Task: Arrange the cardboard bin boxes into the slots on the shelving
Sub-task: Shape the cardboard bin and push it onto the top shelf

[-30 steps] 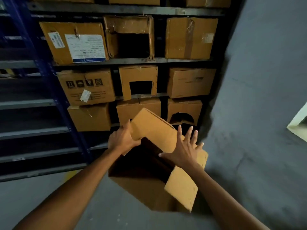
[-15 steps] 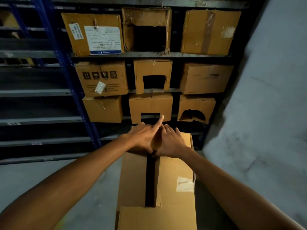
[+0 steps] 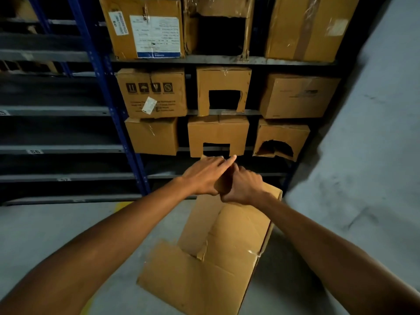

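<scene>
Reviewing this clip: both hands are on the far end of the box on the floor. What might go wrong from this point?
1. The left hand and right hand are both at the far end of the cardboard box. Lifted from there, it may sag or tip.
2. Its near flap hangs loose with a torn edge, and could snag on the shelf beam or rip further.
3. The fingertips are close under the cut-out box and might get pinched.

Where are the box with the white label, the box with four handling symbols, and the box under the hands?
box with the white label [image 3: 145,30], head view, on the label.
box with four symbols [image 3: 152,96], head view, front face below the symbols.
box on the floor [image 3: 238,235], head view, on its top flap.
</scene>
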